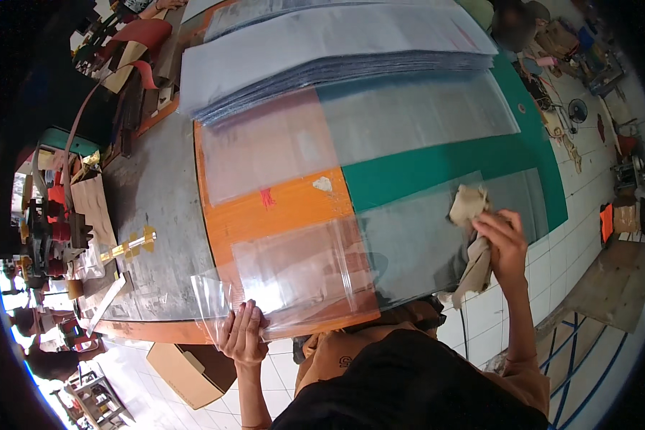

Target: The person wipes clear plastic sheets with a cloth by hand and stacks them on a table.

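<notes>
A long clear plastic sheet [301, 269] lies across the near side of the table, over its orange and green parts. At its near left corner, my left hand [244, 335] grips the sheet by the edge, fingers together on top; the thumb is hidden. The sheet's left end curls up beside that hand. My right hand [505, 244] is closed around a crumpled beige cloth [470, 204] over the sheet's right part. One part of the cloth bunches up above the fingers, and another hangs down toward the table's near edge.
A thick stack of clear plastic sheets [337, 61] fills the table's far side, with another clear sheet [416, 118] in front of it. A dark metal surface [158, 215] adjoins on the left. An open cardboard box [186, 373] stands on the tiled floor below.
</notes>
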A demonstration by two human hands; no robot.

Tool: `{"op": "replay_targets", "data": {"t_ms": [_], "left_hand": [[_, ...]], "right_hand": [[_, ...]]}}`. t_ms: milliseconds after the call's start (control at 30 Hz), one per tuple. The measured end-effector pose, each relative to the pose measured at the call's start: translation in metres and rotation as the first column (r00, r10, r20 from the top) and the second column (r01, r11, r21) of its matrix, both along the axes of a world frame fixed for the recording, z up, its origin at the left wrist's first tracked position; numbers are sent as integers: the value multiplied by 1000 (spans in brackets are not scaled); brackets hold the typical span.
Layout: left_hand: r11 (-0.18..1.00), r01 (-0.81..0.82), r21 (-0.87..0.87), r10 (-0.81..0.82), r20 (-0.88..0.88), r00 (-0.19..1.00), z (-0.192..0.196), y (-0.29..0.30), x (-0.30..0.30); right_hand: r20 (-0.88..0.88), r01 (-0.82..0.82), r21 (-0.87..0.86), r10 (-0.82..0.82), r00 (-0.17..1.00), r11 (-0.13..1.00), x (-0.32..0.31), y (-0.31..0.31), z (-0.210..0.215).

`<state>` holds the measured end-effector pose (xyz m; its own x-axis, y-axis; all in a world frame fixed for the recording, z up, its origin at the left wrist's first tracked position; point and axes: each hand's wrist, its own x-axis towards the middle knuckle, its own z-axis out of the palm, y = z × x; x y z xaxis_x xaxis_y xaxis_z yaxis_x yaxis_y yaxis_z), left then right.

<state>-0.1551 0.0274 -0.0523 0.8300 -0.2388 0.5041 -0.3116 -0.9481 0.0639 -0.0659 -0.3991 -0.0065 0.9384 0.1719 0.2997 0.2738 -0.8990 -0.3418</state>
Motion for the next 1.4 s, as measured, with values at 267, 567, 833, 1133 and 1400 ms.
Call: {"op": "replay_targets", "data": {"t_ms": [267, 567, 833, 1133, 1400], "left_hand": [[999, -42, 14, 43, -64, 997, 65, 32, -8], [981, 65, 183, -39, -143, 989, 174, 51, 63], [999, -28, -34, 18, -258, 966, 213, 87, 98], [971, 167, -173, -220, -356, 908, 136, 34, 248], [986, 122, -113, -135, -122, 983, 69, 13, 284]], "right_hand": [[71, 324, -33, -321, 944, 946, 24, -26, 4], [-207, -578, 114, 588, 782, 808, 26, 90, 40], [-26, -474, 163, 484, 875, 865, 30, 109, 7], [-176, 179, 625, -86, 981, 760, 169, -42, 82], [-333, 318, 605, -132, 934, 730, 242, -133, -3]]}}
